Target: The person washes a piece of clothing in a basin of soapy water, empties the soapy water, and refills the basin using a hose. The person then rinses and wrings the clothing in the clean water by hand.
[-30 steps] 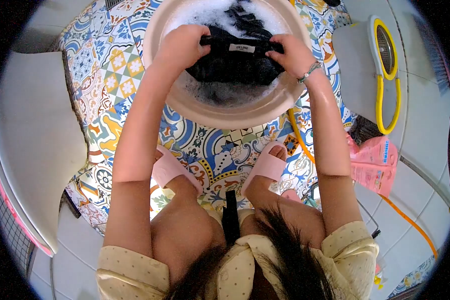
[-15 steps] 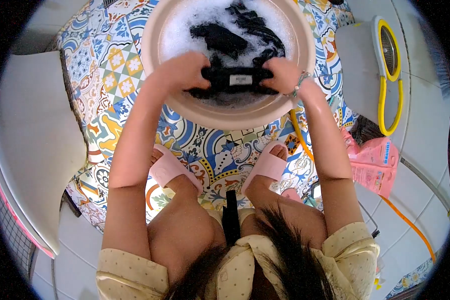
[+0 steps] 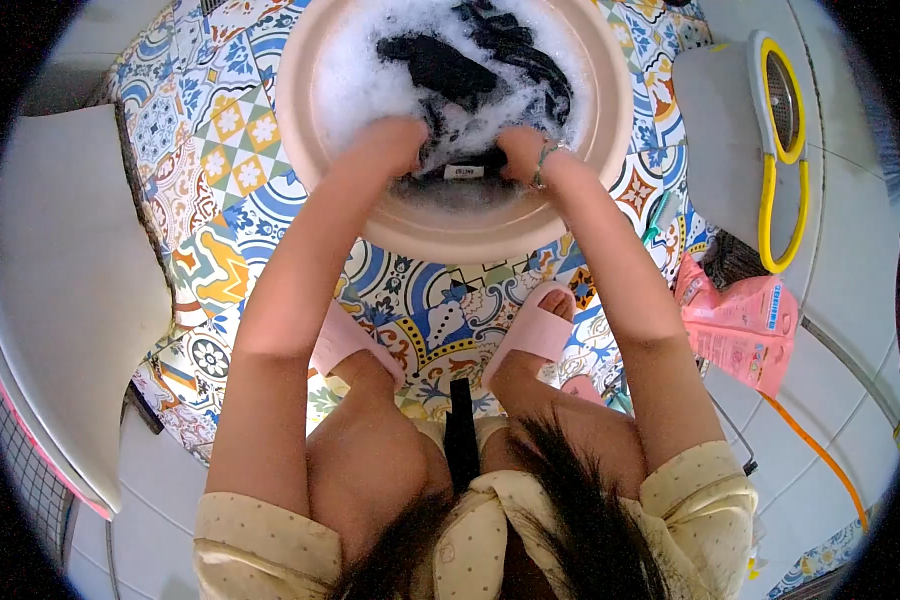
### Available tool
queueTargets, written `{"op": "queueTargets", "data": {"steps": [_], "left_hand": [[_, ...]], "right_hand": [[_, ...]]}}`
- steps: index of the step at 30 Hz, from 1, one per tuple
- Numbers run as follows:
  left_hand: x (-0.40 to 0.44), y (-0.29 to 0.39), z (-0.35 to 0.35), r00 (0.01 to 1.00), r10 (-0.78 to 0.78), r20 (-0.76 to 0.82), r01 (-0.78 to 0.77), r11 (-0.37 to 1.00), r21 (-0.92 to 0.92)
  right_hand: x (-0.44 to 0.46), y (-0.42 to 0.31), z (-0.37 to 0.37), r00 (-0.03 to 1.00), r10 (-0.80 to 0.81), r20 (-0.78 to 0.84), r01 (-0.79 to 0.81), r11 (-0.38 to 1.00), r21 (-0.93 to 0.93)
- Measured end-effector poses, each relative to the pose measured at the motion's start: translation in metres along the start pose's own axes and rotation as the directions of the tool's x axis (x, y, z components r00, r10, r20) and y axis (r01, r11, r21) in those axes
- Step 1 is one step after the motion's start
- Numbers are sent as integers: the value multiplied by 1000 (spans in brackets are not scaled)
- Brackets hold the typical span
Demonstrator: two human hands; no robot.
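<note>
A black garment (image 3: 445, 72) lies partly under white suds (image 3: 355, 85) in a round beige basin (image 3: 300, 110). Its band with a small white label (image 3: 464, 172) shows near the basin's front side, between my hands. My left hand (image 3: 395, 145) is closed on the garment's left part, its fingertips hidden by suds and cloth. On the other side of the label, my right hand (image 3: 522, 152), with a bracelet at the wrist, grips the black cloth. Both hands are low in the basin, at the water.
Patterned tiles (image 3: 420, 300) cover the floor, where two pink slippers (image 3: 535, 325) stand. On the right are a grey board with a yellow-rimmed handle (image 3: 767, 200), a pink packet (image 3: 745, 320) and an orange hose (image 3: 820, 455). A pale curved panel (image 3: 70, 270) is at left.
Both hands have lowered the labelled band from above the basin into the sudsy water and moved closer together. More of the garment and foam shows behind them.
</note>
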State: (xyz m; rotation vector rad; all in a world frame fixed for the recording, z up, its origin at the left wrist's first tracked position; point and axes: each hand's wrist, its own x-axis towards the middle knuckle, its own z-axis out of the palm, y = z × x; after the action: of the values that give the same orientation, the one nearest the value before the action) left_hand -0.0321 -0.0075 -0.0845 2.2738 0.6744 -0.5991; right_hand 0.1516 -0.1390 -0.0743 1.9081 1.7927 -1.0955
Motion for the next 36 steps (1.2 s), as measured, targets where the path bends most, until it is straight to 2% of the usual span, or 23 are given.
{"op": "queueTargets", "data": {"steps": [1,4,7,9,12,15,18,21,22,23,24,25,27,29,30,33,34,35,36], "left_hand": [[1,3,-6,999,41,16,-44,978,203],[3,3,-18,999,54,3,-53,977,207],[4,-6,-15,967,158,-201,-118,973,200],[7,-8,-16,963,155,-220,-107,971,215],[9,-2,-22,987,92,-133,-64,977,206],[5,6,-22,996,76,-49,-62,968,244],[-10,14,-29,989,109,98,-128,969,213],[-11,9,-29,967,155,202,-189,969,160],[-8,3,-27,960,170,222,-205,968,148],[-4,-8,-26,967,170,188,-172,985,-4],[1,-21,-26,974,166,156,-141,978,-156],[-1,-23,-33,983,146,113,-118,967,-225],[-9,-19,-54,988,137,66,-105,928,-357],[-16,-9,-74,986,159,58,-112,873,-475],[-20,-4,-71,980,141,-144,-199,795,-573],[-28,24,-74,988,32,-151,-153,332,-931],[-30,39,-66,981,-75,-178,-176,37,-984],[-23,44,-59,987,-58,-149,-156,-163,-974],[-14,47,-50,992,-35,-122,-126,-356,-926]], "right_hand": [[2,3,2,1000,6,-22,-6,1000,-4],[5,8,8,995,54,-86,-53,998,15],[0,3,5,982,120,-145,-111,992,63],[-5,-2,-1,976,101,-195,-93,994,48],[-2,-2,-2,985,71,-154,-69,997,18],[-4,-8,-7,995,95,-4,-95,990,-101],[-20,-15,-16,998,-59,-6,57,983,-174],[-34,-10,-27,997,-77,-4,77,996,44],[-32,5,-25,989,-136,-65,140,987,73],[-30,22,-23,973,-191,-127,204,974,98],[-40,24,-39,986,-148,-81,167,911,377],[-51,23,-53,1000,6,-27,10,839,544],[-48,45,-53,992,23,-124,70,721,690],[-55,33,-59,922,84,-379,276,545,792],[-58,25,-63,862,136,-489,386,450,805],[-54,7,-73,731,326,-600,527,290,799],[-65,-12,-85,739,406,-538,349,453,820],[-71,-46,-87,599,481,-640,441,469,765],[-64,-52,-77,531,353,-771,560,537,631]]}}
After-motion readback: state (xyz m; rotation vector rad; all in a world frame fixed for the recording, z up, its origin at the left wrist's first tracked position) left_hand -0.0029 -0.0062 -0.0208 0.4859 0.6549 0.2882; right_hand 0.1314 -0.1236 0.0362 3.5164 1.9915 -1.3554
